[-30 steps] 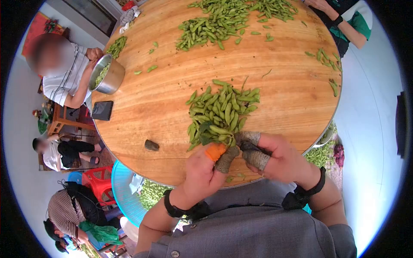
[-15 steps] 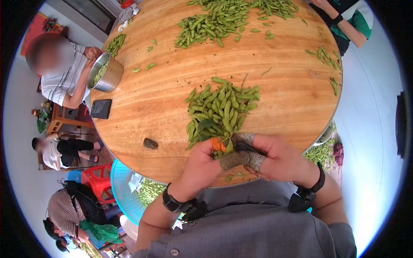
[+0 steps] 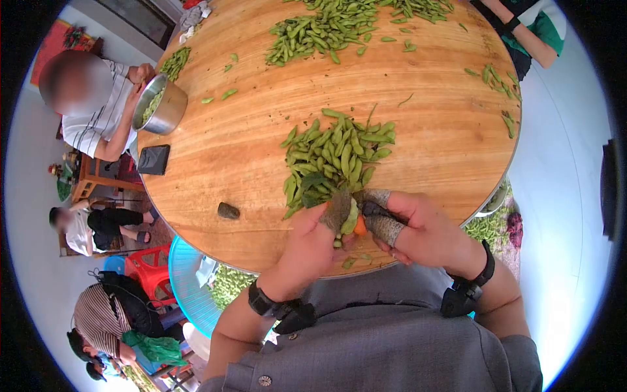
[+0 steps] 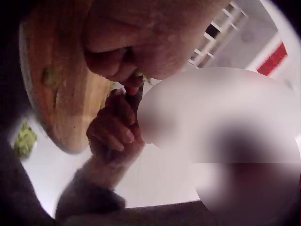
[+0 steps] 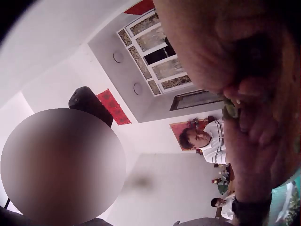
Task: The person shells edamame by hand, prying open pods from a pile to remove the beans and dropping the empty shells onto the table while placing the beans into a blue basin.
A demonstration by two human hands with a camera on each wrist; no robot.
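Pinching: your left hand [image 3: 312, 242], on a pod [image 3: 351, 219], near side of the pile [image 3: 339, 153]
Right hand [image 3: 423, 230]: same side; can't tell its grip

One green pod [image 3: 351, 217] seems pinched in the left hand [image 3: 307, 243]; heaped pods [image 3: 341, 151] lie beyond.

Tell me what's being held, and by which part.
The left hand pinches a green pod along its side; whether the right hand grips anything cannot be told.
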